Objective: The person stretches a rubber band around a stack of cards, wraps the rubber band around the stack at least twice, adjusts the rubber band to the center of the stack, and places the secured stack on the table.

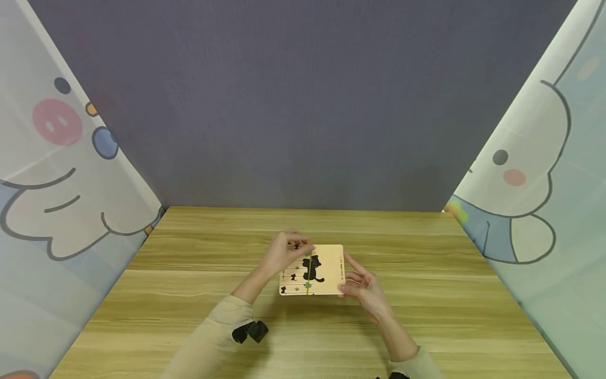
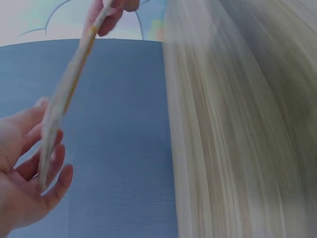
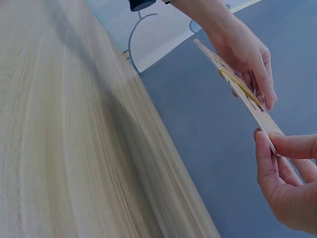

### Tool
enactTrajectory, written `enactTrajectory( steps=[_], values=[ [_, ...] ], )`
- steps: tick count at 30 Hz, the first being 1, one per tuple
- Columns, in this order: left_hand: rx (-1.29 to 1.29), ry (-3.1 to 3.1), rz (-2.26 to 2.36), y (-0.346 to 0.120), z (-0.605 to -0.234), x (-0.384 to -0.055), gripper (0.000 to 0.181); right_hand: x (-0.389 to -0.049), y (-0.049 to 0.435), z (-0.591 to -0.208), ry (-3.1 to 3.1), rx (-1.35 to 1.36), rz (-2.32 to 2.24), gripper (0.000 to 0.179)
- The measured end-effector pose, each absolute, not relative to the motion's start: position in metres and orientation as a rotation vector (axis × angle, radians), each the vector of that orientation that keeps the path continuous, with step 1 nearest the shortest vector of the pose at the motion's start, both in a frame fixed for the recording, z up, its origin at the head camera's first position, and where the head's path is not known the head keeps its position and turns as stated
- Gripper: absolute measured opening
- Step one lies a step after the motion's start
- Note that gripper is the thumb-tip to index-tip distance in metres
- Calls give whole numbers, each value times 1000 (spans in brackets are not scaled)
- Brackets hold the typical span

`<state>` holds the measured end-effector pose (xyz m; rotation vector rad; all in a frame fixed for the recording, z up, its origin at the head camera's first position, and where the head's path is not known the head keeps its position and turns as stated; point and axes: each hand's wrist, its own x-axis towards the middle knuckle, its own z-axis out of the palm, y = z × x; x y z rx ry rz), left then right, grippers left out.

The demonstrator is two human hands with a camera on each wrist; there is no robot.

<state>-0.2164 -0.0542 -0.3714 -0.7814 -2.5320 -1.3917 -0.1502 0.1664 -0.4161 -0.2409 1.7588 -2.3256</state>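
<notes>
A thin cream notebook with black cat drawings is held up over the table, tilted. Round it runs a yellow elastic band, across the cat picture. My left hand holds the far left part, with thumb and fingers on opposite sides of the notebook in the left wrist view. Its fingertips are right by the far end of the band in the right wrist view. At the near right corner my right hand pinches the notebook between thumb and fingers, other fingers behind it.
Below lies a wood-grain table. A dark grey panel rises along its back edge. Light cloths with cartoon animals hang at the left and right. Black straps show at the sleeve ends.
</notes>
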Motion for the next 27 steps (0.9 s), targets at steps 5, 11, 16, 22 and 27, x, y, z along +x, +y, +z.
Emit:
enactTrajectory(
  steps=[5, 11, 16, 22, 27],
  values=[
    [-728, -2427, -1280, -52, -368, -210, 23, -151, 168, -417, 1744, -243, -2341, 78],
    [-629, -2330, -1350, -51, -362, -198, 20, -154, 169, -417, 1789, -231, -2332, 76],
    [-553, -2232, -1470, -51, -361, -185, 18, -156, 168, -415, 1798, -183, -2340, 77],
    [-525, -2106, -1630, -46, -353, -163, 14, -158, 168, -413, 1777, -124, -2372, 77],
    [-461, -2032, -1820, -39, -360, -148, 15, -160, 169, -410, 1763, -98, -2385, 76]
  ],
)
